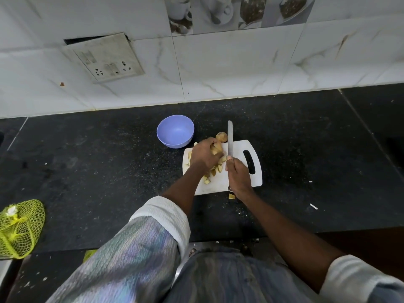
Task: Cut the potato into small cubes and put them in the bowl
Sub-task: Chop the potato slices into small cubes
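On one white board (pixel 238 171), left hand (pixel 204 155) is grasping potato pieces (pixel 215 170); right hand (pixel 238 174) is gripping one knife (pixel 230 138). One bowl (pixel 175 131) is sitting just beyond the board's far-left corner.

We counted one bowl (pixel 175 131), lilac, nothing in it. One cutting board (pixel 238 171), white, one handle slot. One knife (pixel 230 138). One whole potato (pixel 221 136) just off the board's far edge. Potato pieces (pixel 215 169) on the board: at least ten showed, but the exact count was hidden under the left hand (pixel 204 155). One stray piece (pixel 232 196) on the bench (pixel 109 171) near the board's front edge. Two hands in view, left and right hand (pixel 238 174). One yellow net bag (pixel 20 228) at the left edge. One switch plate (pixel 105 57) on the wall, with two sockets.
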